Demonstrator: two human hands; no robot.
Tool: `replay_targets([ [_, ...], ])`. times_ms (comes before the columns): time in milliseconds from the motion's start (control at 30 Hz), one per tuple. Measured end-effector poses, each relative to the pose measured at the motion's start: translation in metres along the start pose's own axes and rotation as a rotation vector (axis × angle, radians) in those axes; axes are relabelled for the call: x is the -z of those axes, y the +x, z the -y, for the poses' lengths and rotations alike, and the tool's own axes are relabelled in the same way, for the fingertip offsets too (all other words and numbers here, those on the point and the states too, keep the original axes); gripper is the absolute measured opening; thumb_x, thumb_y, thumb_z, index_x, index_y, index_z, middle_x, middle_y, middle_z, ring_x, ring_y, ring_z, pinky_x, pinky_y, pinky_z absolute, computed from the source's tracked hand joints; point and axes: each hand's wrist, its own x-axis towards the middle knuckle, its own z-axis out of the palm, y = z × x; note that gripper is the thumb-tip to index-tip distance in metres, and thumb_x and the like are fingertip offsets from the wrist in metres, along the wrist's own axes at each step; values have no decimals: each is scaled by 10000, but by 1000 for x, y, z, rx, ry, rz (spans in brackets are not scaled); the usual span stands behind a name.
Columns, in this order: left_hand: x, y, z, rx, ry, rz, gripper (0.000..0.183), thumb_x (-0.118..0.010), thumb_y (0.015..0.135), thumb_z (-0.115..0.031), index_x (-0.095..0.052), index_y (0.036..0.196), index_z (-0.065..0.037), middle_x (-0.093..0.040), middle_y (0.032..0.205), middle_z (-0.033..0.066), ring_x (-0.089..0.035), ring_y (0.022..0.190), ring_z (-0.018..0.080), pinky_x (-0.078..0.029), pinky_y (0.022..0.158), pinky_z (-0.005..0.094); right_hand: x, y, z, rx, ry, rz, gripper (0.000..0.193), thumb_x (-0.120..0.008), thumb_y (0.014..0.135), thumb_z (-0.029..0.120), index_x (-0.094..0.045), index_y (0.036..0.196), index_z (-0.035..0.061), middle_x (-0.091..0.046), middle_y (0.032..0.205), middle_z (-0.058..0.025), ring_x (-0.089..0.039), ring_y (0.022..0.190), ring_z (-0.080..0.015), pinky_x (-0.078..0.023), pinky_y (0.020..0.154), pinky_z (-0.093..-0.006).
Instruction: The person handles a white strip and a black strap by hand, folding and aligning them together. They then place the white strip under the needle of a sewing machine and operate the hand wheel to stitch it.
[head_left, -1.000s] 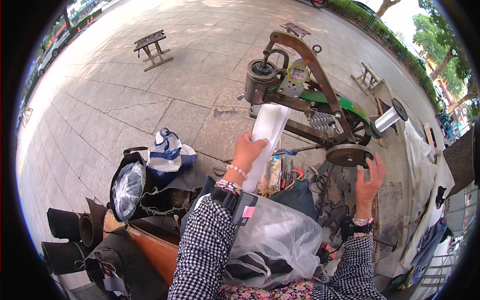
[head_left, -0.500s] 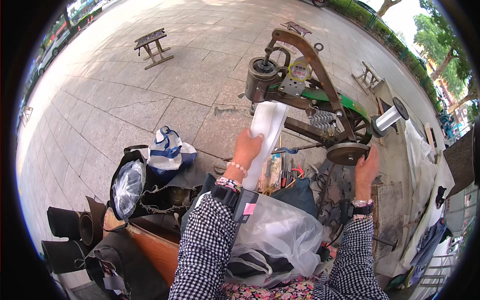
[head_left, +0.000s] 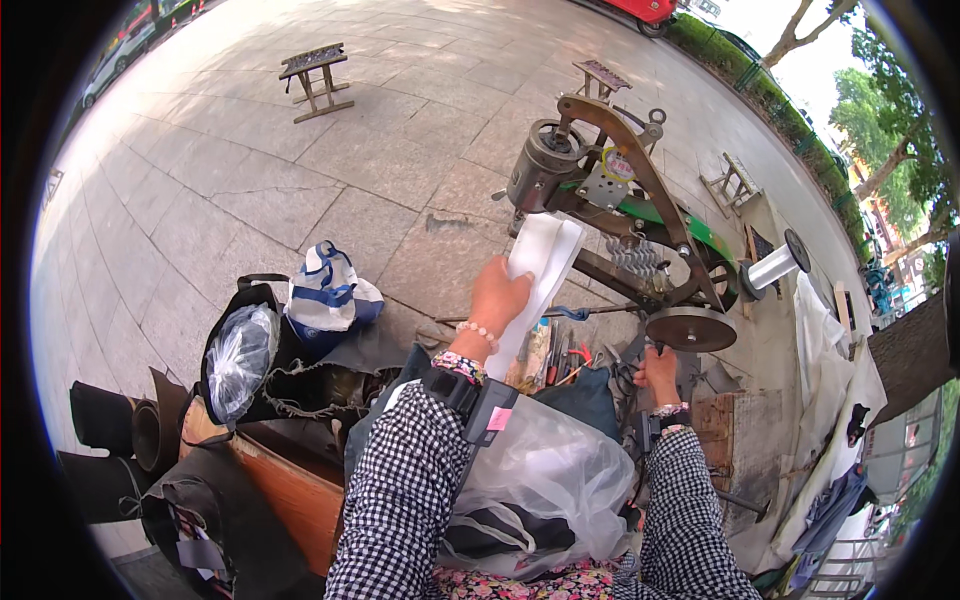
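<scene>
In front of me stands a hand-cranked sewing machine (head_left: 612, 190) of worn metal with green parts. A long folded white strip (head_left: 540, 255), cloth or plastic, runs from the machine's head down toward my lap. My left hand (head_left: 499, 295) pinches this strip below the head, thumb on top. My right hand (head_left: 656, 372) is closed at the lower edge of the round hand wheel (head_left: 690, 328), round a small dark crank handle (head_left: 655, 348) that my fingers partly hide. The strip's upper end lies under the machine's head, where its edge cannot be made out.
A clear plastic bag (head_left: 560, 455) covers my lap. Several hand tools (head_left: 560, 355) lie beyond it. On the left are a white-and-blue bag (head_left: 325, 290), a wooden box (head_left: 290, 490) and dark rolls (head_left: 100, 415). A thread spool (head_left: 775, 265) sticks out at the machine's right. Folding stools (head_left: 318, 75) stand farther off.
My right hand has gone from the wheel's right rim to its lower left, closing round the handle. The left hand still holds the strip. The whole view has shifted slightly.
</scene>
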Motion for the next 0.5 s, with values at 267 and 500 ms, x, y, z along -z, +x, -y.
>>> replay_targets([
  [267, -3, -2, -7, -14, -29, 52, 332, -617, 705, -203, -566, 915, 49, -605, 872, 245, -586, 848, 374, -453, 748, 403, 65, -36, 84, 268, 104, -27, 211, -525, 816, 228, -517, 810, 17, -410, 521, -16, -362, 341, -102, -354, 312, -237],
  [500, -9, 0, -10, -64, -25, 61, 341, -628, 702, -217, -573, 909, 47, -607, 860, 242, -587, 833, 376, -456, 729, 408, 102, 22, -1, 392, -417, -284, 257, -512, 831, 244, -499, 817, -12, -453, 505, -49, -437, 329, -152, -398, 312, -298],
])
